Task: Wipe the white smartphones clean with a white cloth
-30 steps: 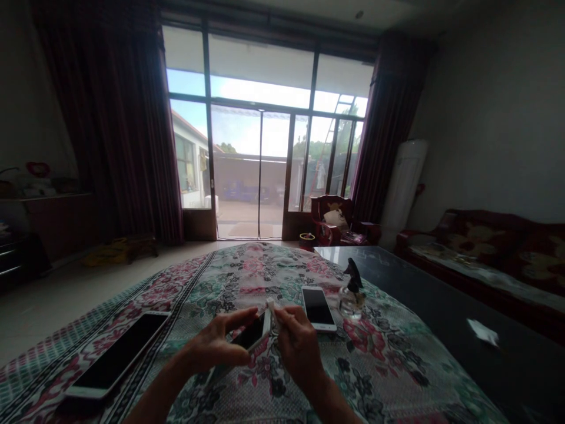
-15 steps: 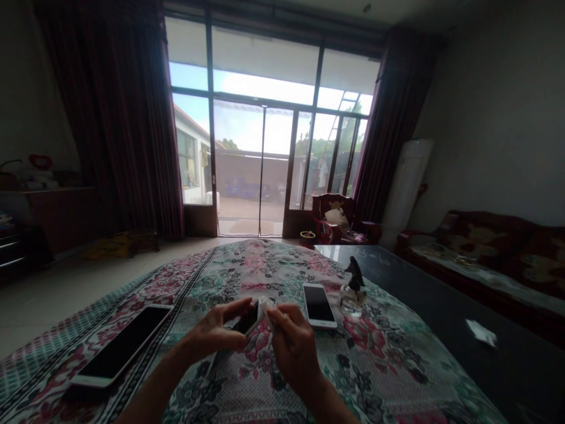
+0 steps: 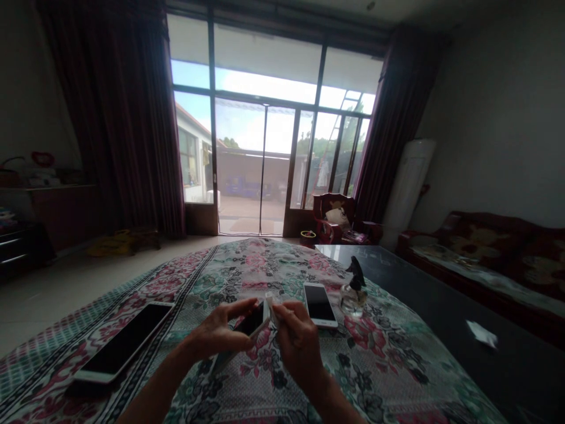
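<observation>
My left hand [image 3: 220, 334] is closed on a white smartphone [image 3: 252, 323], tilting its dark screen up over the floral cloth [image 3: 247, 277]. My right hand [image 3: 296, 337] pinches a small white wipe [image 3: 270, 301] against the phone's upper right edge. A second white smartphone [image 3: 320, 304] lies flat just right of my hands. A larger dark-screened smartphone [image 3: 124, 340] lies flat to the left.
A small glass spray bottle [image 3: 353, 294] with a dark nozzle stands right of the second phone. The dark glossy table [image 3: 441, 318] extends right, with a white scrap [image 3: 483, 333] on it. A sofa [image 3: 494, 253] lines the right wall.
My right hand has rubbed the wipe along the phone's upper edge, down and back up. The view has tilted slightly. The other phones and the bottle have not moved.
</observation>
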`<state>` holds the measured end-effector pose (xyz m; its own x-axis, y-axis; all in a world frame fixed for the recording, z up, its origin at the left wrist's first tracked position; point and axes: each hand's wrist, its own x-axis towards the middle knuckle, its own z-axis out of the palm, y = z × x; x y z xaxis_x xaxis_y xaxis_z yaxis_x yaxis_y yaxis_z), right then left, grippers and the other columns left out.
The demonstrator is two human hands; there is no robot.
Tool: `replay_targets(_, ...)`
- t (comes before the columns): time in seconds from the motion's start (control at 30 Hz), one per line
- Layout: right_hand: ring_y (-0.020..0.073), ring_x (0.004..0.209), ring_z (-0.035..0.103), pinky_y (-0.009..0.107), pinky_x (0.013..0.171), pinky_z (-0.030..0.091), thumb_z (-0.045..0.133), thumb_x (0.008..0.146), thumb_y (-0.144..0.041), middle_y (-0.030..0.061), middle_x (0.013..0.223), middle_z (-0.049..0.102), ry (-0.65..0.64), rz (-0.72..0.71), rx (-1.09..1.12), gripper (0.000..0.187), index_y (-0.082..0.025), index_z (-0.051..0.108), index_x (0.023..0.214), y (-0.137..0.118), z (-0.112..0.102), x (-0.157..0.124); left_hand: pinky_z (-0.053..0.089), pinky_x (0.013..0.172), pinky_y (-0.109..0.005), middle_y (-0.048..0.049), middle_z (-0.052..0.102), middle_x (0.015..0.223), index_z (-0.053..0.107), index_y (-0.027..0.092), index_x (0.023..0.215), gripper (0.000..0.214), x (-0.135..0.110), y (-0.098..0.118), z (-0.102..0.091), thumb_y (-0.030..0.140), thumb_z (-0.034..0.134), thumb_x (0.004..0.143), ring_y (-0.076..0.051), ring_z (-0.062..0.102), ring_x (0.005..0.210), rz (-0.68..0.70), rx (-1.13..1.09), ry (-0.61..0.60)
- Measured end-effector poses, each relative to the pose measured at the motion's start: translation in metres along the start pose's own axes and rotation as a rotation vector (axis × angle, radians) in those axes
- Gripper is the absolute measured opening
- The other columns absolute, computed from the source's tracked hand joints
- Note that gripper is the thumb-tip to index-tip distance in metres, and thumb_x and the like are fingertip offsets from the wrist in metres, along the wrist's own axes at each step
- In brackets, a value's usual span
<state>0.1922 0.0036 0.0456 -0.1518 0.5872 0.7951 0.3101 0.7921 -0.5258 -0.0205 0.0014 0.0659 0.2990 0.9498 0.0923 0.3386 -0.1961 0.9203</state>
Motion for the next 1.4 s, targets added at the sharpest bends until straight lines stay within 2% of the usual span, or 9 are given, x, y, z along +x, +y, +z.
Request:
replay_targets(0.23, 0.0152, 0.082, 0.059, 0.024, 0.070, 0.050, 0.044, 0.082, -0.006, 0.0059, 0.092, 0.057, -0.017, -0.027, 0.057, 0.036, -0.021, 0.067, 0.106, -0.008, 0.003, -0.001, 0.036, 0.107, -0.039, 0.0012, 0.064, 0.129, 0.054, 0.030, 0.132, 0.079, 0.002, -0.006, -0.005, 0.015, 0.072, 0.057, -0.029, 0.052, 0.124, -0.015, -0.016, 0.058)
replay_targets(0.4, 0.0155, 0.083, 0.060, 0.025, 0.071, 0.050, 0.044, 0.083, -0.006, 0.0061, 0.093, 0.059, -0.011, 0.006, 0.031, 0.036, -0.022, 0.067, 0.106, 0.002, 0.002, -0.003, 0.042, 0.101, -0.037, 0.0040, 0.066, 0.125, 0.055, 0.032, 0.131, 0.076, 0.002, 0.001, 0.003, 0.020, 0.073, 0.058, -0.029, 0.056, 0.118, 0.016, 0.039, 0.023)
replay_targets(0.63, 0.0165, 0.085, 0.060, 0.026, 0.074, 0.050, 0.044, 0.082, -0.006, 0.0067, 0.094, 0.060, -0.006, 0.043, -0.046, 0.039, -0.021, 0.067, 0.109, 0.016, 0.001, -0.005, 0.040, 0.103, -0.034, 0.0082, 0.065, 0.126, 0.057, 0.033, 0.128, 0.074, -0.001, 0.011, 0.010, 0.021, 0.073, 0.057, -0.030, 0.054, 0.120, 0.015, 0.094, 0.001)
replay_targets(0.73, 0.0164, 0.083, 0.060, 0.026, 0.072, 0.050, 0.044, 0.081, -0.006, 0.0068, 0.092, 0.060, -0.009, 0.034, -0.041, 0.037, -0.020, 0.068, 0.106, 0.011, 0.002, -0.004, 0.042, 0.101, -0.034, 0.0085, 0.066, 0.124, 0.058, 0.033, 0.127, 0.072, 0.000, 0.011, 0.008, 0.021, 0.071, 0.058, -0.029, 0.055, 0.118, -0.003, 0.109, -0.009)
replay_targets(0.9, 0.0159, 0.084, 0.060, 0.025, 0.072, 0.050, 0.044, 0.083, -0.006, 0.0070, 0.093, 0.058, -0.022, -0.010, 0.026, 0.037, -0.019, 0.066, 0.109, -0.002, 0.006, -0.002, 0.043, 0.100, -0.032, 0.0017, 0.067, 0.124, 0.055, 0.025, 0.131, 0.075, 0.001, 0.005, 0.000, 0.021, 0.070, 0.058, -0.026, 0.056, 0.117, -0.037, 0.092, 0.074)
replay_targets(1.0, 0.0156, 0.084, 0.059, 0.024, 0.072, 0.050, 0.044, 0.083, -0.006, 0.0068, 0.093, 0.057, -0.019, -0.027, 0.048, 0.037, -0.019, 0.066, 0.108, -0.003, 0.007, -0.003, 0.043, 0.100, -0.031, 0.0018, 0.066, 0.125, 0.055, 0.025, 0.131, 0.073, 0.001, 0.002, -0.002, 0.022, 0.070, 0.059, -0.025, 0.056, 0.118, -0.031, 0.084, 0.087)
replay_targets(1.27, 0.0156, 0.084, 0.060, 0.024, 0.072, 0.050, 0.045, 0.084, -0.007, 0.0065, 0.094, 0.060, 0.005, 0.027, 0.010, 0.035, -0.021, 0.067, 0.108, 0.012, 0.004, -0.004, 0.044, 0.097, -0.033, 0.0049, 0.068, 0.122, 0.057, 0.031, 0.129, 0.073, 0.001, 0.009, 0.009, 0.021, 0.070, 0.058, -0.026, 0.058, 0.113, -0.002, 0.094, 0.009)
replay_targets(1.4, 0.0167, 0.086, 0.060, 0.026, 0.077, 0.050, 0.046, 0.079, -0.005, 0.0059, 0.094, 0.061, -0.031, 0.090, -0.099, 0.039, -0.021, 0.067, 0.107, 0.029, 0.003, -0.009, 0.039, 0.102, -0.036, 0.0019, 0.067, 0.122, 0.057, 0.029, 0.129, 0.077, 0.000, 0.008, 0.010, 0.019, 0.071, 0.054, -0.027, 0.054, 0.118, -0.019, -0.039, -0.023)
